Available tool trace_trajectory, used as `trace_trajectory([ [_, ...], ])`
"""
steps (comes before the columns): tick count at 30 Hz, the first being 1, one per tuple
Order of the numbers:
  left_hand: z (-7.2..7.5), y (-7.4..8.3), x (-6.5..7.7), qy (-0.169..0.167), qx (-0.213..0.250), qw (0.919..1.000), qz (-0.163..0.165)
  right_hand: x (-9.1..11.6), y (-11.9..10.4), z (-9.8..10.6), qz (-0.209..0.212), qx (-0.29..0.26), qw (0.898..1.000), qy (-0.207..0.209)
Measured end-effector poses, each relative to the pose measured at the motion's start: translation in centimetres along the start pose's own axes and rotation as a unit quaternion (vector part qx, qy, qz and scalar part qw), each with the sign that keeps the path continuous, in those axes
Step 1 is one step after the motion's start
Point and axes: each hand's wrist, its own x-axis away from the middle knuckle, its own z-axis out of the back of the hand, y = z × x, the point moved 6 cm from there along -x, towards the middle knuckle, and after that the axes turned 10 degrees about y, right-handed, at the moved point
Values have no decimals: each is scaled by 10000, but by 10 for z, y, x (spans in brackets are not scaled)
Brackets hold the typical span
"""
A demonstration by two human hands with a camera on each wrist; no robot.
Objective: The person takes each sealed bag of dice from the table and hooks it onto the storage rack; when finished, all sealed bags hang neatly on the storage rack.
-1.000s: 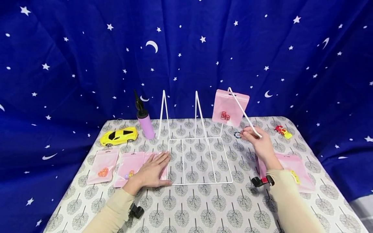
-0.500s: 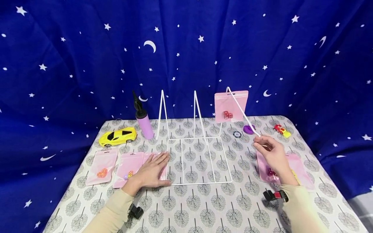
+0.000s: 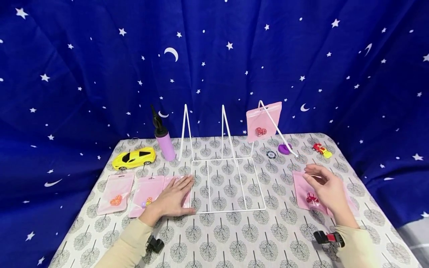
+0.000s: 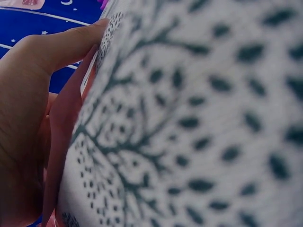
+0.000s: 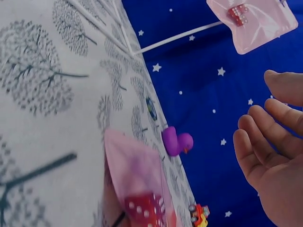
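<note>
A white wire rack (image 3: 228, 211) with upright hooks stands mid-table. From its right hook hangs a pink zip bag (image 3: 254, 124) with red dice inside, tilted. My left hand (image 3: 172, 197) lies flat with spread fingers over another pink bag (image 3: 187, 202), fingertips and thumb at the rack's left edge. In the left wrist view the thumb is beside that bag's edge. My right hand (image 3: 330, 191), fingers loosely bent and holding nothing, is over a pink bag of dark red dice (image 3: 299, 182) on the right. The right wrist view shows this same bag (image 5: 130, 163) below the palm.
Two pink bags with dice, the outer (image 3: 114, 188) and inner (image 3: 142, 190), lie on the left. Behind them are a yellow toy car (image 3: 134, 158) and a lilac pump (image 3: 165, 146). A poker chip (image 3: 271, 155), purple duck (image 5: 177, 142) and red-yellow toy vehicle (image 3: 321, 150) lie back right.
My right hand has let go of the right hook's free end and moved right and down to the bag with dark red dice. The hanging bag has swung. My left hand stays put.
</note>
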Motion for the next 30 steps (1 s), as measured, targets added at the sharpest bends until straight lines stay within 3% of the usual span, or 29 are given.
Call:
trace_trajectory([
  [5,1,0,0,27,-32,10000,-20,2,7,11,117,-58,9997,218],
  [18,3,1,0,-1,80,10000,17,13,31,27,-104,157,9994,306],
  [23,0,1,1,5,67,10000,2,17,40,32,-214,664,9972,272],
  [30,0,0,0,14,52,10000,3,16,45,34,-385,1498,9875,-295],
])
